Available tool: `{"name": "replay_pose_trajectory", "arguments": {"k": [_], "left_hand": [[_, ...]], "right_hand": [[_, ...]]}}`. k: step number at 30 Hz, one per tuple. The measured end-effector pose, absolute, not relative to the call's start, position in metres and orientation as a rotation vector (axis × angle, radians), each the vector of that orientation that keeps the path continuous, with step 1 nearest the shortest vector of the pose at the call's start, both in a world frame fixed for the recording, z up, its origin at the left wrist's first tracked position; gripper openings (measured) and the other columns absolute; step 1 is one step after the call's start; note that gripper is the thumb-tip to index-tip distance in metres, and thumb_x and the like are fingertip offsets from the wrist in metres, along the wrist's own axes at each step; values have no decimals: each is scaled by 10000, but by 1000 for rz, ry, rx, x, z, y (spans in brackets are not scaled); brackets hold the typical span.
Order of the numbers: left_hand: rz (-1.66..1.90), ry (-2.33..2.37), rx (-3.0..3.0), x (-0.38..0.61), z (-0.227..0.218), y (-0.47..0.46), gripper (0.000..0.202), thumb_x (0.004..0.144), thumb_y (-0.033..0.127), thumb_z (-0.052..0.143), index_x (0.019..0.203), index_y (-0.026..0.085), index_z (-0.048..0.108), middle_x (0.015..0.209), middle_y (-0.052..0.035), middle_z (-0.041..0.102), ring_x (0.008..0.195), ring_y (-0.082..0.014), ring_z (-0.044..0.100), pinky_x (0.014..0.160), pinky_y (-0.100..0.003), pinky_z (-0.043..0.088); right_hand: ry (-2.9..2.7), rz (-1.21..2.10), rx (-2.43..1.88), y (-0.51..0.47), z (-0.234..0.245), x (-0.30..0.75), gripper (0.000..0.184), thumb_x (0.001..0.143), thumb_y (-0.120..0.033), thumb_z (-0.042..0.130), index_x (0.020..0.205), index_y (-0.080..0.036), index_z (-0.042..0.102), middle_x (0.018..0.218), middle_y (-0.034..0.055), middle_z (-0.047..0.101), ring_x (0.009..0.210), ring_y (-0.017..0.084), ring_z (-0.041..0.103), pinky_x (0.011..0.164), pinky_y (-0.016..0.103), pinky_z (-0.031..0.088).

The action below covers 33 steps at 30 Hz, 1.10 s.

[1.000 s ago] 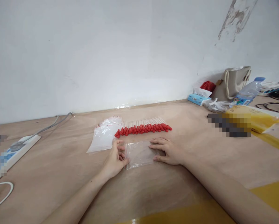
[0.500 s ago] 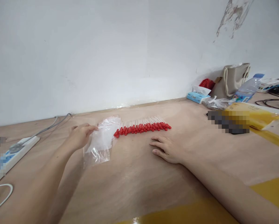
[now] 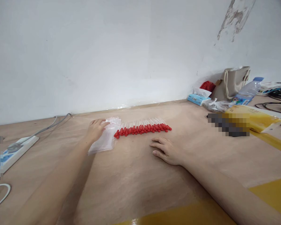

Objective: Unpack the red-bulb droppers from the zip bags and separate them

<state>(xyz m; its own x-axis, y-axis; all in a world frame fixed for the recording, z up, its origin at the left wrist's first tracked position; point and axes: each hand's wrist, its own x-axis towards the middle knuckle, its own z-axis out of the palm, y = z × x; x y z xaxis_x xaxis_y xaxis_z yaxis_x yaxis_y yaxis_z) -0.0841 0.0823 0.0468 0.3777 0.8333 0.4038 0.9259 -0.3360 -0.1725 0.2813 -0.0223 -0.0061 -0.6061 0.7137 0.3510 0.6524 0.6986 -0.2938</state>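
The light here is soft and even, bright enough that the wall (image 3: pixel 84 56) reads pale grey and the table (image 3: pixel 135 181) warm tan. There is only a faint shadow under the left forearm (image 3: pixel 60 181) at lower left, a thin streak of glare along the table's far edge at mid-frame, and a dull shine on the yellow tape (image 3: pixel 178 215) at the bottom. The wide lens bows that far edge and stretches both forearms soft toward the bottom corners, and blocky pixelated patches (image 3: pixel 227 125) sit at right and at the left edge.
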Motion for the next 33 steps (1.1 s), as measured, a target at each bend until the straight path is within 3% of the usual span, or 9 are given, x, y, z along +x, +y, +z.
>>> {"name": "replay_pose_trajectory", "arguments": {"k": [4,8,11,16,22,27,30,33], "left_hand": [[-626,-1515,-2286,-66,46,65,267,819,397,450,771,203,628,836,-50,586,847,-193,537,797,-310,388],[-528,-1607,-2369,-45,43,49,347,740,522,507,669,198,606,786,-41,570,831,-217,527,796,-346,376],[-557,-1705,-2398,-39,39,46,318,718,499,525,664,193,596,766,-45,579,828,-235,532,777,-358,374],[-947,-1888,-2310,-42,35,51,318,721,469,503,584,188,561,690,-36,584,759,-211,541,728,-315,387],[-1252,-1974,-2143,-37,30,29,336,822,450,363,838,169,547,827,-33,613,721,-156,552,629,-252,420],[-1188,-1753,-2540,-7,21,-13,177,824,354,459,861,198,532,814,-12,603,737,-151,539,651,-270,417],[-1063,-1625,-2688,9,12,-24,151,833,335,473,828,198,535,740,-11,578,700,-161,522,645,-299,407],[-996,-1573,-2733,17,6,-24,137,834,324,489,828,201,546,701,-3,567,693,-166,511,653,-309,399]], "right_hand": [[-2466,206,-1057,-23,-4,281,373,878,-424,364,1154,-231,525,1205,90,486,1086,205,463,907,386,389],[-2479,230,-1068,-23,-3,281,387,878,-434,355,1161,-229,519,1210,93,479,1087,210,459,913,388,386],[-2477,231,-1070,-23,-3,282,394,877,-438,353,1163,-224,520,1214,99,475,1090,216,456,914,392,385],[-2460,224,-1057,-23,-4,282,388,871,-434,371,1156,-222,526,1206,106,480,1083,219,463,908,396,390],[-2394,222,-1036,-24,-7,281,402,850,-418,420,1197,-220,470,1209,105,470,1091,218,462,910,392,404],[-2037,33,-1077,-25,-10,271,644,786,-394,519,1333,-188,249,1324,144,321,1224,256,332,969,427,365],[-2121,-87,-1015,-26,-8,267,657,777,-418,529,1339,-212,259,1334,132,328,1223,270,330,970,445,351],[-2257,-122,-944,-22,-6,264,560,806,-426,498,1299,-203,351,1269,120,426,1150,248,401,941,421,357]]}}
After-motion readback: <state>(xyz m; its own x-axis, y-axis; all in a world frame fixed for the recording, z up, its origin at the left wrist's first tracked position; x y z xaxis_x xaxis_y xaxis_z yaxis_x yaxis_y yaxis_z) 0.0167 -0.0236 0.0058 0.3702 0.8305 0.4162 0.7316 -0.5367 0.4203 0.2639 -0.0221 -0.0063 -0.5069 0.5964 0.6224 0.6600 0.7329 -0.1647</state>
